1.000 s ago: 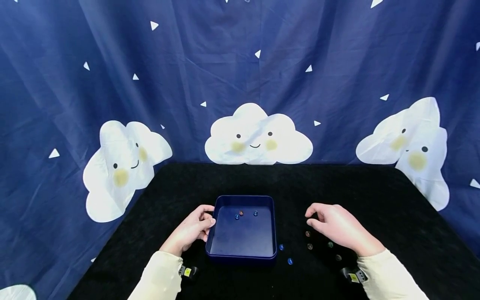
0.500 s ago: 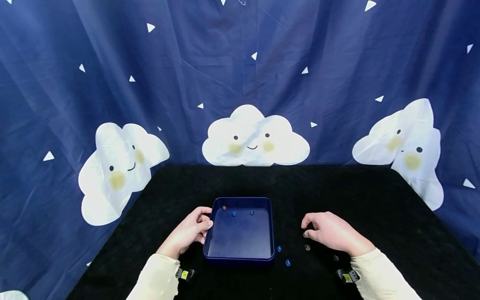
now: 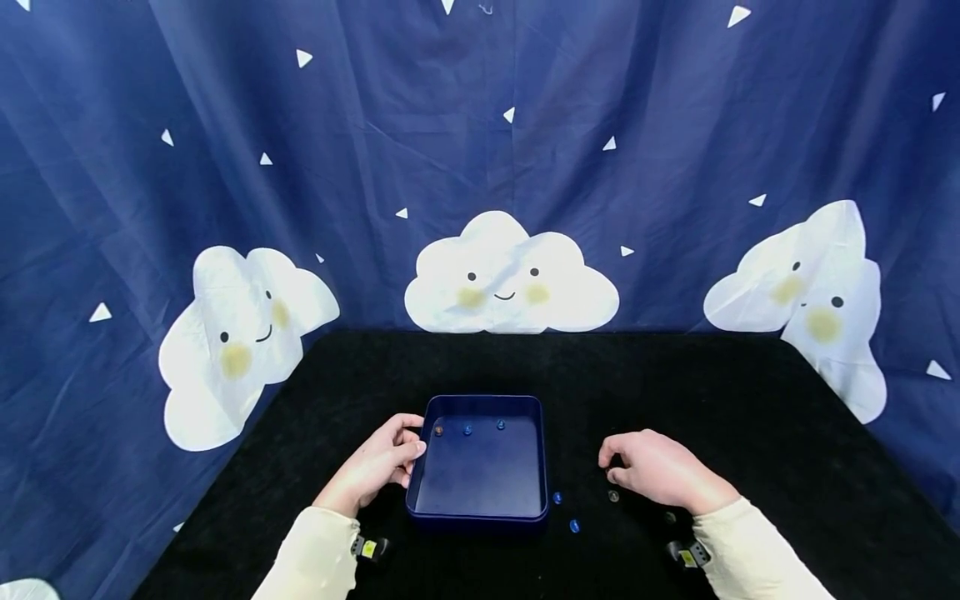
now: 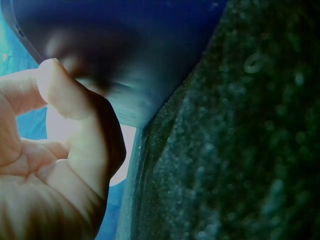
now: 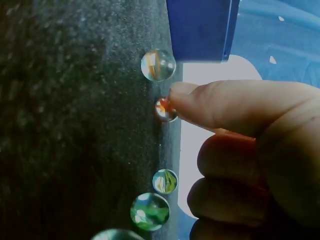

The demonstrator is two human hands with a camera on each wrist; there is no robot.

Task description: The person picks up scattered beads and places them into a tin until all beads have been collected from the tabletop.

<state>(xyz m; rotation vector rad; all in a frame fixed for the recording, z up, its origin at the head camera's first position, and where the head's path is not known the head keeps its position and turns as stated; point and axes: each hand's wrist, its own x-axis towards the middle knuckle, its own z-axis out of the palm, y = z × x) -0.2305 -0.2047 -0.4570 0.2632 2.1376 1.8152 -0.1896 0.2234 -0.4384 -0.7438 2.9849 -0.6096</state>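
A navy blue square tray (image 3: 480,518) sits on the black cloth. My left hand (image 3: 375,467) grips its left side, with curled fingers and the thumb at the wall. In the left wrist view that thumb (image 4: 55,90) meets the tray's blue outer wall (image 4: 150,45). Inside the tray lie an orange marble (image 3: 438,432) and two blue marbles (image 3: 468,430) toward the back. On the right, my right hand (image 3: 660,468) is low over the cloth and pinches a small orange-red marble (image 5: 165,110) at the thumb tip. Its index finger is hidden behind the thumb in the right wrist view.
Two blue marbles (image 3: 574,526) lie just right of the tray. A clear marble with an orange swirl (image 5: 158,65) is close to my right thumb. Green-swirled marbles (image 5: 150,212) lie under my right hand. Behind the table hangs a blue cloud-print curtain (image 3: 495,100).
My right hand has come down and toward me to the orange-red marble. In the tray, the orange marble has rolled left. My left hand keeps its grip.
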